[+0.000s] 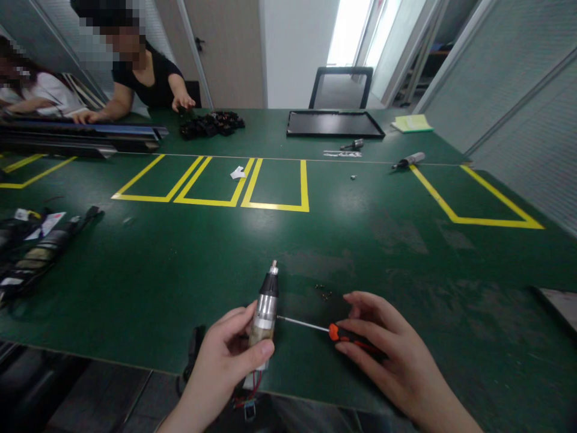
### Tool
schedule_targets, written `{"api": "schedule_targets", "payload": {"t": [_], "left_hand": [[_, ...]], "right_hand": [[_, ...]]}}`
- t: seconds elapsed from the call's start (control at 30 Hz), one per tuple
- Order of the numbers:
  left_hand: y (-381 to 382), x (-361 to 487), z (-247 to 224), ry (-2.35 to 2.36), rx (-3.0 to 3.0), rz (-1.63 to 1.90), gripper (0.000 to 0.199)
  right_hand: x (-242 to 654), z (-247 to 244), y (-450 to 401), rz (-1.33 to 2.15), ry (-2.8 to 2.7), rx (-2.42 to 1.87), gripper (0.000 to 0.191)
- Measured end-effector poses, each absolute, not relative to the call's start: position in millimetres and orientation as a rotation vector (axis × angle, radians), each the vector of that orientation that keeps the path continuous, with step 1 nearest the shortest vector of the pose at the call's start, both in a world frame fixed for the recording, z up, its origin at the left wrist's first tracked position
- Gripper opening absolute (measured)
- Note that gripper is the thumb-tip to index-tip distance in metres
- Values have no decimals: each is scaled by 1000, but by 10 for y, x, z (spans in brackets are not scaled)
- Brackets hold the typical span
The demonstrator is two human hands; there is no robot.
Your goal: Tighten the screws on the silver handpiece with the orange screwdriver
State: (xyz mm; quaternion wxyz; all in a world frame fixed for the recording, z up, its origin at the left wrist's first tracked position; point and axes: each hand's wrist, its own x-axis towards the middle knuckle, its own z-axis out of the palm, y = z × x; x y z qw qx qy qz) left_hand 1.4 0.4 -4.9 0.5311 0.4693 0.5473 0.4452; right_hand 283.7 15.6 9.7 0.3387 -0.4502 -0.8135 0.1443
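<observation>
In my left hand (229, 349) is an electric screwdriver body (267, 307), tilted slightly, its metal and black nose pointing away from me. Red wires and a small part (249, 411) dangle from its rear end by the table's front edge. My right hand (383, 349) is closed around the black and orange handle of a screwdriver (311, 326). Its thin shaft points left, and the tip reaches the side of the tool body; whether it sits on a screw I cannot tell. Several tiny screws (323, 293) lie on the green table just beyond my right hand.
Cabled electric screwdrivers (40, 252) lie at the left. Across the table are a pile of black parts (211, 124), a black framed panel (334, 124), another tool (409, 160) and a notepad (412, 123). Two people sit at the far left by long dark strips (81, 138).
</observation>
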Motion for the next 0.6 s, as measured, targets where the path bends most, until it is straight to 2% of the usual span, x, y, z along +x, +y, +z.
{"api": "schedule_targets", "payload": {"t": [0.23,0.6], "left_hand": [[-8,10,-67,1309,1099,1079,41],[24,32,-57,1299,1111,1084,40]], "right_hand": [[2880,100,173,345,-2203,-1193,17],[2819,160,166,434,-2132,-1211,15]]}}
